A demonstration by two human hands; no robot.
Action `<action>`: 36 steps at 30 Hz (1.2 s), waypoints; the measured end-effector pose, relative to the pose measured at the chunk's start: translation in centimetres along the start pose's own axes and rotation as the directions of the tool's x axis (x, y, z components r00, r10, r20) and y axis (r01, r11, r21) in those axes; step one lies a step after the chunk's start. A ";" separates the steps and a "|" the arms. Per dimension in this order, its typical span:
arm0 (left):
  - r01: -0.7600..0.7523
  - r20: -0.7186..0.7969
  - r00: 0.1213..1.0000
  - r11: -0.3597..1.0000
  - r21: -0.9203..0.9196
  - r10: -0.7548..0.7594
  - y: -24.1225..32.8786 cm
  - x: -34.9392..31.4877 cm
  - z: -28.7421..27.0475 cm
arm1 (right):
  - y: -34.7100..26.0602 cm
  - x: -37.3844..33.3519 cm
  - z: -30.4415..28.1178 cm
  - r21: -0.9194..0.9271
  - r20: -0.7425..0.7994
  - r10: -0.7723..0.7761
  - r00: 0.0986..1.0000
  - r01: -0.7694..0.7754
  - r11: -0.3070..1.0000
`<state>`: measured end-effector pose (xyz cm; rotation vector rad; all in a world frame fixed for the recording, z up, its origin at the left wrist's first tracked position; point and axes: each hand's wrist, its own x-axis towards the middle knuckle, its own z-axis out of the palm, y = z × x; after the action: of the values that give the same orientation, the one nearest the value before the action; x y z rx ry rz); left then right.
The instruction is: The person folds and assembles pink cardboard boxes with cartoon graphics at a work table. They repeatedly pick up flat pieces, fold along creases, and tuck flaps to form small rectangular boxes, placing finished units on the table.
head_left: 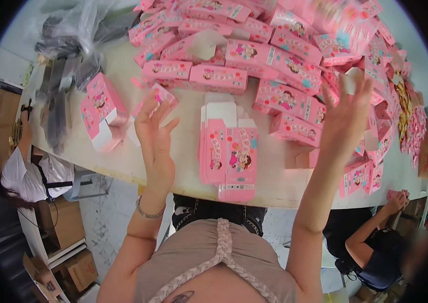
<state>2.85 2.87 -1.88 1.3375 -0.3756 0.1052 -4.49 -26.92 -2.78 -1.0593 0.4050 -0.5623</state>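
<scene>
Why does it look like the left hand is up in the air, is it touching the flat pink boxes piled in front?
Apart. The head view shows the left hand raised with fingers spread, bare table visible between it and the stack of flat pink boxes.

Pink cartons (279, 65) printed with cartoon figures cover a cream table (274, 177). Flat pink sleeves (229, 156) show white flaps. A silver bracelet (148, 213) circles one wrist.
</scene>
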 end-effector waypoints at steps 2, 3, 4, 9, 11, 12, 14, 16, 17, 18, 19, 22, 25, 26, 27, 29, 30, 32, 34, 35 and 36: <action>0.087 0.068 0.992 0.957 0.276 -0.110 -1.7 -0.8 -1.4 | 7.3 -1.1 -1.3 -0.409 0.023 -0.175 0.984 0.169 0.897; 0.149 0.085 0.976 0.898 0.414 -0.201 -2.4 -2.0 -1.9 | 8.5 -2.6 -0.8 -0.640 0.116 -0.209 0.971 0.234 0.732; 0.189 0.111 0.958 0.875 0.445 -0.263 -2.8 -2.6 -1.9 | 6.4 -6.4 3.3 -0.875 0.316 -0.027 0.948 0.302 0.379; -0.038 0.276 0.941 0.752 0.658 -0.194 -4.1 -3.8 0.2 | 6.8 -9.4 3.0 -0.940 0.332 0.063 0.941 0.324 0.108; 0.207 0.148 0.947 0.896 0.393 -0.284 -4.9 -4.0 1.2 | 4.2 -9.3 4.7 -0.899 0.343 -0.027 0.939 0.337 0.280; 0.341 0.123 0.921 0.917 0.207 -0.370 -4.9 -3.7 1.7 | 3.5 -9.6 4.9 -0.852 0.432 0.003 0.902 0.407 0.330; 0.568 0.129 0.823 0.798 -0.199 -0.554 -3.3 -2.2 3.0 | 2.3 -10.0 5.0 -0.747 0.580 0.023 0.815 0.519 0.415; 0.628 0.206 0.775 0.694 -0.351 -0.597 -2.6 -1.2 3.2 | 1.2 -10.0 5.5 -0.667 0.665 0.004 0.747 0.592 0.453; 0.602 0.228 0.799 0.737 -0.307 -0.557 -2.7 -1.0 3.0 | 0.6 -9.9 5.9 -0.634 0.695 -0.015 0.719 0.622 0.459; 0.594 0.264 0.801 0.765 -0.248 -0.537 -2.7 -0.8 2.9 | -0.1 -9.7 6.5 -0.652 0.687 0.036 0.726 0.593 0.473; 0.585 0.305 0.798 0.788 -0.191 -0.519 -2.6 -0.6 3.0 | -1.0 -9.6 7.2 -0.678 0.669 0.091 0.737 0.555 0.482; 0.620 0.426 0.748 0.766 -0.172 -0.510 -0.5 0.0 3.9 | -0.5 -9.7 8.9 -0.640 0.617 0.031 0.787 0.478 0.601; 0.669 0.515 0.731 0.621 -0.409 -0.448 1.6 0.2 4.0 | 1.7 -9.1 8.3 -0.537 0.470 -0.068 0.880 0.346 0.769; 0.544 0.456 0.810 0.762 -0.351 -0.368 1.6 -0.7 4.4 | 2.3 -9.0 8.0 -0.491 0.405 -0.076 0.911 0.287 0.822; 0.399 0.405 0.873 0.874 -0.277 -0.270 1.5 -2.0 5.1 | 2.5 -9.0 8.1 -0.432 0.410 -0.156 0.899 0.342 0.834; 0.201 0.466 0.862 0.979 0.044 -0.198 1.4 -2.8 4.2 | 2.8 -8.7 7.3 -0.428 0.487 -0.329 0.809 0.549 0.717; 0.076 0.493 0.855 0.979 0.189 -0.161 1.3 -3.2 3.7 | 2.9 -8.5 6.8 -0.455 0.571 -0.399 0.718 0.680 0.574; 0.234 0.487 0.809 0.940 0.247 -0.329 1.2 -3.6 3.0 | 2.7 -8.6 6.9 -0.447 0.586 -0.332 0.739 0.637 0.628; 0.232 0.500 0.790 0.928 0.292 -0.355 1.8 -3.3 3.0 | 2.7 -7.9 7.0 -0.440 0.560 -0.354 0.749 0.631 0.639; 0.252 0.501 0.775 0.916 0.314 -0.385 2.2 -3.1 3.1 | 2.6 -7.7 7.4 -0.403 0.511 -0.386 0.768 0.610 0.682; 0.271 0.502 0.759 0.902 0.335 -0.415 2.6 -3.0 3.2 | 2.7 -8.0 8.7 -0.285 0.378 -0.436 0.817 0.551 0.785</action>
<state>-1.39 0.81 0.12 1.6541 -0.6197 -0.5953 -5.25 -14.95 -1.07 -1.6299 -0.0510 -0.8038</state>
